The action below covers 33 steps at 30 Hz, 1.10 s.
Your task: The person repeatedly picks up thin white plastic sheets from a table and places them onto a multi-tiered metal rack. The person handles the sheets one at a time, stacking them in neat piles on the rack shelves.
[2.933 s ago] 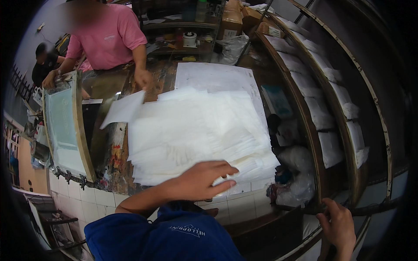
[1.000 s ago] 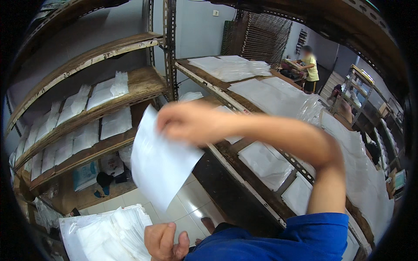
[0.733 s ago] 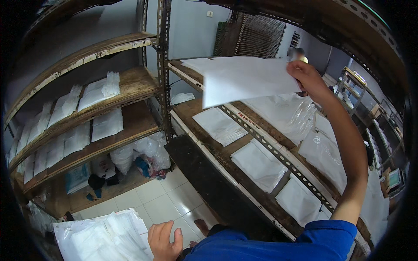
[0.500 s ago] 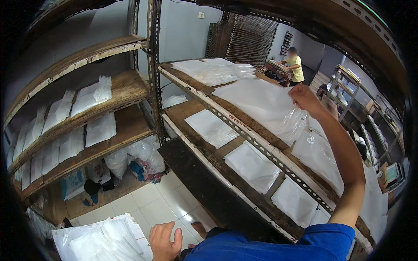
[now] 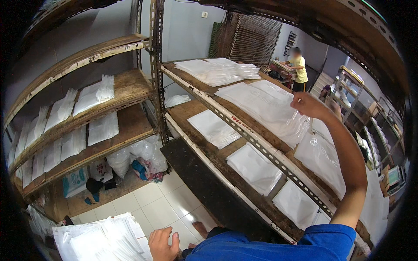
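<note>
My right hand (image 5: 306, 105) reaches out over the upper shelf on the right, its fingers pinched at the edge of a translucent white plastic bag (image 5: 261, 106). The bag lies spread over other bags, and faint white print shows on it. Beside it lies another printed plastic bag (image 5: 320, 156), partly behind my right forearm. My left hand (image 5: 163, 244) is low at the front, thumb apart from the fingers, holding nothing I can see. Left of it is a stack of white plastic bags (image 5: 102, 239) on a white board or sheet.
More bag stacks (image 5: 215, 71) lie at the upper shelf's far end, others (image 5: 254, 167) on the shelf below. A metal upright (image 5: 156, 65) stands between the right shelves and the left rack (image 5: 87, 122). Clear sacks (image 5: 143, 154) rest beneath. A person (image 5: 299, 69) works in the background.
The bag at my right hand has settled flatter, and its print now shows. My right hand has stayed nearly in place. My left hand has sunk slightly.
</note>
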Tool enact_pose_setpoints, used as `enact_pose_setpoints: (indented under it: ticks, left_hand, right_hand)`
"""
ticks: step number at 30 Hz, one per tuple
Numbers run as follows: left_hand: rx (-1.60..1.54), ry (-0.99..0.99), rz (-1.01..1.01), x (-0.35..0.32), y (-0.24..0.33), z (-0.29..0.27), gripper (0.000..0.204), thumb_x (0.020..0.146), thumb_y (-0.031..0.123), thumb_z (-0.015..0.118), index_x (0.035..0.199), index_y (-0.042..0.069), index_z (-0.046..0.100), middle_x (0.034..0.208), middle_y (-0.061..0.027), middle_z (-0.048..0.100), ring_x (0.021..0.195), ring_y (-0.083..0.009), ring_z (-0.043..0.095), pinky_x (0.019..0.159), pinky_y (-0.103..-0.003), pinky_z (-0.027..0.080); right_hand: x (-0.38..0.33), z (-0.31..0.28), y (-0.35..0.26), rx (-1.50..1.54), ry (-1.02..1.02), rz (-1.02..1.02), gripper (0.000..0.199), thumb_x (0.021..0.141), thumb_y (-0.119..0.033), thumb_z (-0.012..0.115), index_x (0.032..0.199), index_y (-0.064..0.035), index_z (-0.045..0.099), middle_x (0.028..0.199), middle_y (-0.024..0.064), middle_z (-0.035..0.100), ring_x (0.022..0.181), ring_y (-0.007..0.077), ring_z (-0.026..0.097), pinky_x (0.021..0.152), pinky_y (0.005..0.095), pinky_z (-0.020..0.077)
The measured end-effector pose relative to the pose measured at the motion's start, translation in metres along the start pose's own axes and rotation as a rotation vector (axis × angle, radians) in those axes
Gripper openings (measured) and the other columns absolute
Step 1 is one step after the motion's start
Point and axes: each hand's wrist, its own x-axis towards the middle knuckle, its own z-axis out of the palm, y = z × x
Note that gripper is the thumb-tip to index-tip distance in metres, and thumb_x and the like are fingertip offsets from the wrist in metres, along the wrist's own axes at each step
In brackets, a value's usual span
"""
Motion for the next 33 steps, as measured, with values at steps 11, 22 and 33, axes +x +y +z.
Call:
enact_pose_setpoints:
  ticks: [11,22,33]
  left_hand:
    - [0.035,0.033,-0.052,-0.016,0.007,-0.009,0.018,0.080,0.008,0.067,0.096,0.002,0.063,0.083,-0.0153,0.061,0.074,-0.0309,0.058,0.069,-0.040,0.046]
    - [0.199,0.159,-0.204,-0.056,0.024,-0.039,0.016,0.077,0.007,0.067,0.092,0.002,0.063,0.081,-0.0098,0.062,0.070,-0.0270,0.058,0.064,-0.035,0.044]
    - [0.378,0.451,-0.629,-0.171,0.066,-0.068,0.016,0.080,0.017,0.069,0.091,0.006,0.064,0.078,-0.0071,0.060,0.073,-0.0236,0.060,0.065,-0.035,0.048]
  right_hand:
    - [-0.024,-0.008,-0.198,-0.177,0.149,-0.534,0.022,0.088,-0.024,0.059,0.091,-0.0020,0.059,0.075,0.0180,0.065,0.070,0.0317,0.065,0.064,0.0434,0.0494]
    - [-0.064,0.090,-0.407,0.277,0.164,-1.471,0.021,0.084,-0.024,0.061,0.090,-0.0037,0.059,0.073,0.0199,0.064,0.075,0.0390,0.064,0.066,0.0460,0.0513]
    - [-0.019,0.539,-0.233,1.711,-0.732,0.317,0.019,0.094,-0.031,0.055,0.098,-0.0131,0.059,0.079,-0.0050,0.058,0.065,0.0044,0.053,0.059,0.0203,0.0454]
